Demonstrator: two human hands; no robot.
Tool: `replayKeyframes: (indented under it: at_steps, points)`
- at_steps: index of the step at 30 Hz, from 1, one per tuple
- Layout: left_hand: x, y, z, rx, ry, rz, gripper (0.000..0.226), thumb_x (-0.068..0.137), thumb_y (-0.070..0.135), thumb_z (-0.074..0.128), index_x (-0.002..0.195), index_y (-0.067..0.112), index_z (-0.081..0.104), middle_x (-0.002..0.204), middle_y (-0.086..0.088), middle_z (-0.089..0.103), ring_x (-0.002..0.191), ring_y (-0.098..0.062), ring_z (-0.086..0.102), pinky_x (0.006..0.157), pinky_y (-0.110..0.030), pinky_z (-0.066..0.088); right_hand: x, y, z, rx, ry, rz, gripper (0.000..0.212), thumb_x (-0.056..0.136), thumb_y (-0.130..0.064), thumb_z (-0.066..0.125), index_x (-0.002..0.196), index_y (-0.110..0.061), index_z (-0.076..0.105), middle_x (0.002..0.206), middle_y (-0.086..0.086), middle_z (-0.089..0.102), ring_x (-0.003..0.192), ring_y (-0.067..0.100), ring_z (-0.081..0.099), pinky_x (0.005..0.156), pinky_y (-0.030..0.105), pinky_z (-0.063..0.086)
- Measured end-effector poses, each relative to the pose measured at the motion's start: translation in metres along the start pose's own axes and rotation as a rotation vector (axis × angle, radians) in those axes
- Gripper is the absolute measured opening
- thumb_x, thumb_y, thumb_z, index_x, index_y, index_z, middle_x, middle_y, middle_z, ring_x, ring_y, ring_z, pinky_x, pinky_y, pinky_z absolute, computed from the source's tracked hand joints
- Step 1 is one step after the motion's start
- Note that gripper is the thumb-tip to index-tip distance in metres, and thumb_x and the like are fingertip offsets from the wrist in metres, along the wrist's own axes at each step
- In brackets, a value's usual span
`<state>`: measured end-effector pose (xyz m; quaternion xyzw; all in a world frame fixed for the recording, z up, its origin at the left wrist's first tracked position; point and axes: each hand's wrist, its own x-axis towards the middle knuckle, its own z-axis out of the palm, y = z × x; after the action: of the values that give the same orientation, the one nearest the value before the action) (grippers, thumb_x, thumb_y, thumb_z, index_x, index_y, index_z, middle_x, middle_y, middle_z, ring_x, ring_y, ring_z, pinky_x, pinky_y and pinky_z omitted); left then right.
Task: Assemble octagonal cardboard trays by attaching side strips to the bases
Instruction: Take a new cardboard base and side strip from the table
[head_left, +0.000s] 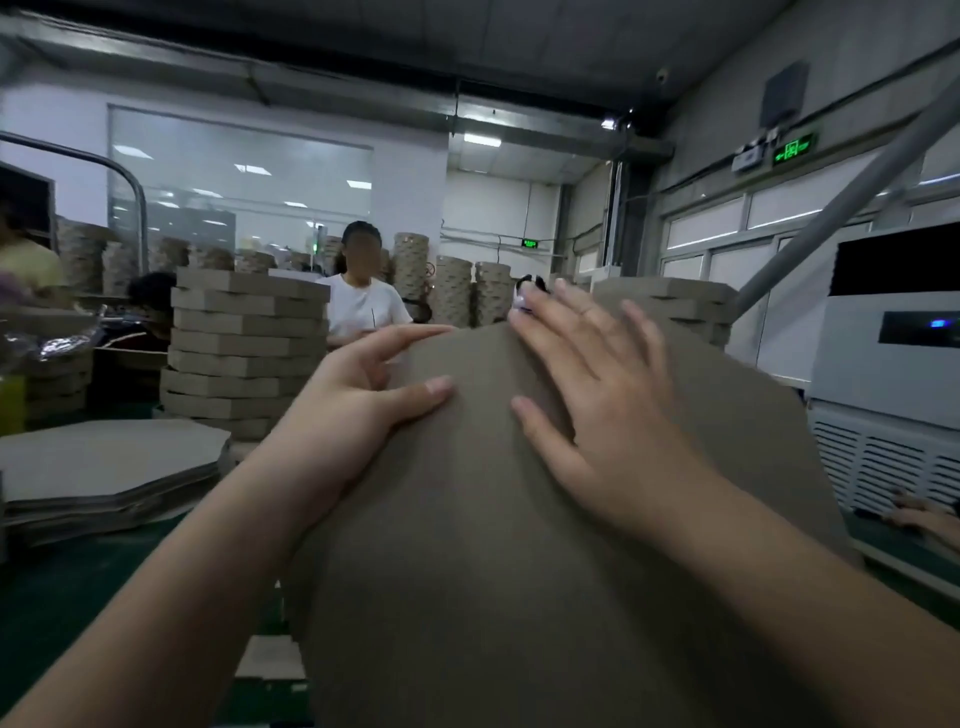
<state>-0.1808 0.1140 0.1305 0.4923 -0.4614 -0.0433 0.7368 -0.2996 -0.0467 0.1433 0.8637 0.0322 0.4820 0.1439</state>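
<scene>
One cardboard base (493, 519) fills the near centre, tilted up so that its brown face leans toward the camera and its far edge stands highest. Two hands are on it. The left hand (358, 400) grips the base's upper left edge: the thumb presses on the near face, the index finger lies along the top edge, and the other fingers curl round behind. The right hand (597, 384) lies flat on the face just below the top edge, its fingers spread wide and straight, holding nothing.

At the near left one stack of flat octagonal sheets (104, 467) rests on the green table (52, 597). Two stacks of assembled trays stand farther off: a tall stack (244, 348) left of centre and a lower stack (675, 306) behind the right hand. Several tall brown columns (452, 286) rise in the far middle; what they are made of cannot be told. One person in a white shirt (358, 306) is behind the tall stack. One white machine (883, 364) stands at the right, and two green signs (792, 148) glow on the far walls.
</scene>
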Motion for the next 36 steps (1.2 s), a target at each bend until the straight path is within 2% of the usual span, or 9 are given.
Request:
replayKeyframes:
  at_steps: [3, 9, 12, 15, 23, 26, 30, 33, 36]
  points:
    - [-0.013, -0.010, 0.014, 0.125, -0.185, -0.086, 0.034, 0.074, 0.009, 0.070, 0.106, 0.021, 0.070, 0.098, -0.005, 0.074, 0.087, -0.018, 0.070, 0.070, -0.025, 0.056, -0.019, 0.000, -0.011, 0.056, -0.185, 0.159, 0.045, 0.096, -0.047, 0.037, 0.135, -0.030, 0.050, 0.137, -0.011, 0.052, 0.134, 0.011, 0.037, 0.114, 0.047, 0.012]
    - [-0.035, -0.067, 0.028, 0.225, -0.365, -0.265, 0.029, 0.082, 0.011, 0.066, 0.110, 0.016, 0.064, 0.093, -0.022, 0.070, 0.079, -0.027, 0.066, 0.069, -0.032, 0.053, -0.085, 0.003, 0.008, 0.275, -0.383, 0.360, 0.025, 0.093, -0.040, 0.057, 0.112, -0.025, 0.064, 0.112, -0.009, 0.065, 0.106, 0.013, 0.055, 0.088, 0.033, 0.039]
    - [-0.048, -0.096, 0.033, 0.208, -0.429, -0.341, 0.021, 0.088, 0.007, 0.061, 0.107, 0.016, 0.063, 0.072, -0.005, 0.070, 0.062, -0.012, 0.065, 0.053, -0.019, 0.050, -0.116, 0.003, 0.028, 0.363, -0.450, 0.436, 0.021, 0.093, -0.036, 0.060, 0.108, -0.023, 0.066, 0.107, -0.008, 0.066, 0.101, 0.014, 0.057, 0.084, 0.031, 0.040]
    - [-0.059, -0.123, 0.035, 0.237, -0.422, -0.397, 0.017, 0.092, 0.008, 0.058, 0.107, 0.015, 0.063, 0.068, -0.002, 0.068, 0.060, -0.011, 0.064, 0.053, -0.019, 0.048, -0.141, 0.003, 0.048, 0.404, -0.486, 0.483, 0.018, 0.092, -0.035, 0.061, 0.106, -0.024, 0.066, 0.099, -0.010, 0.065, 0.097, 0.013, 0.057, 0.077, 0.028, 0.035]
    - [-0.066, -0.153, 0.022, 0.285, -0.332, -0.417, 0.015, 0.091, 0.004, 0.060, 0.096, 0.016, 0.067, 0.077, -0.015, 0.070, 0.068, -0.019, 0.066, 0.059, -0.024, 0.052, -0.154, 0.002, 0.086, 0.479, -0.478, 0.478, 0.020, 0.091, -0.031, 0.065, 0.107, -0.020, 0.070, 0.107, -0.007, 0.069, 0.102, 0.013, 0.057, 0.093, 0.033, 0.039]
    - [-0.066, -0.164, 0.007, 0.400, -0.267, -0.415, 0.020, 0.090, 0.003, 0.060, 0.086, 0.022, 0.067, 0.081, -0.015, 0.070, 0.071, -0.019, 0.065, 0.068, -0.029, 0.050, -0.150, 0.006, 0.098, 0.443, -0.578, 0.489, 0.021, 0.089, -0.038, 0.064, 0.106, -0.026, 0.068, 0.108, -0.009, 0.068, 0.104, 0.014, 0.057, 0.097, 0.034, 0.037]
    - [-0.065, -0.174, -0.010, 0.434, -0.254, -0.418, 0.013, 0.094, 0.027, 0.059, 0.088, 0.023, 0.069, 0.081, -0.001, 0.071, 0.073, -0.009, 0.061, 0.067, -0.023, 0.046, -0.154, 0.008, 0.110, 0.460, -0.597, 0.504, 0.024, 0.089, -0.036, 0.064, 0.110, -0.023, 0.066, 0.112, -0.007, 0.066, 0.108, 0.015, 0.056, 0.099, 0.038, 0.039]
    - [-0.056, -0.182, -0.025, 0.377, -0.119, -0.501, 0.031, 0.097, 0.032, 0.052, 0.090, 0.009, 0.072, 0.086, -0.012, 0.071, 0.078, -0.020, 0.064, 0.069, -0.030, 0.050, -0.153, 0.008, 0.114, 0.458, -0.593, 0.489, 0.027, 0.089, -0.036, 0.064, 0.112, -0.022, 0.065, 0.114, -0.006, 0.065, 0.110, 0.015, 0.054, 0.101, 0.040, 0.038]
    - [-0.052, -0.198, -0.049, 0.914, -0.232, -0.470, 0.015, 0.093, 0.025, 0.060, 0.088, 0.017, 0.072, 0.089, -0.002, 0.070, 0.084, -0.018, 0.063, 0.080, -0.034, 0.050, -0.155, 0.011, 0.116, 0.475, -0.592, 0.468, 0.026, 0.091, -0.035, 0.063, 0.114, -0.023, 0.064, 0.116, -0.006, 0.062, 0.113, 0.014, 0.050, 0.102, 0.041, 0.036]
